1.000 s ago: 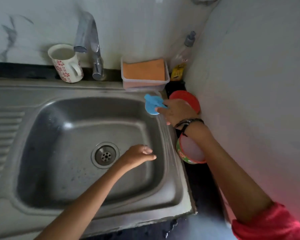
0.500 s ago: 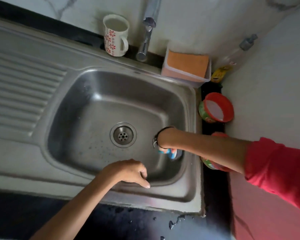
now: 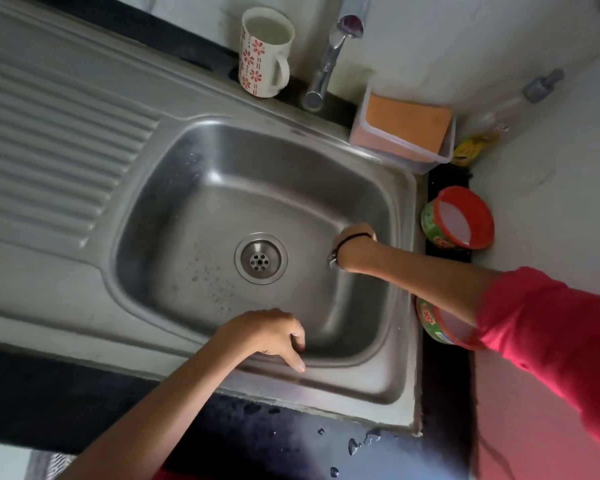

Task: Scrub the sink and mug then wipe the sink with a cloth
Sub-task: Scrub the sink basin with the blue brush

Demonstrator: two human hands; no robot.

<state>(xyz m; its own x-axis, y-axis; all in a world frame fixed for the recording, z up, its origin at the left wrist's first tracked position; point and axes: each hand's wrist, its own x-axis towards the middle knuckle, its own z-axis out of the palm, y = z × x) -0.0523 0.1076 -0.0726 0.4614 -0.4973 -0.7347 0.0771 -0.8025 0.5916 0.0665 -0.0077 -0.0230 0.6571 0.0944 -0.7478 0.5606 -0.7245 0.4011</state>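
A: Starting at the left, what shows?

B: The ribbed drainboard [image 3: 59,140] of the steel sink [image 3: 174,174], its far left cut off by the frame. Behind the rim a flowered mug [image 3: 264,53] stands upright on the dark ledge, just left of the tap [image 3: 329,64], whose top runs out of view.

A: And the hands?

B: The left hand [image 3: 267,332] hangs over the basin's near edge, fingers loosely curled and holding nothing, the thumb pointing down toward the rim. The right hand [image 3: 355,237] is down in the basin by its right wall, right of the drain [image 3: 261,258]. Only its back and the banded wrist show (the fingers are tucked beneath), so I cannot tell whether they grasp anything.

A: Further right?

B: An orange cloth [image 3: 407,121] lies in a clear tub at the sink's back corner. Beside it stands a bottle [image 3: 492,116], pale and hard to make out. Two red-rimmed tubs sit on the dark strip: one [image 3: 459,218] open to view, the other [image 3: 437,323] partly hidden under the red sleeve [image 3: 551,323].
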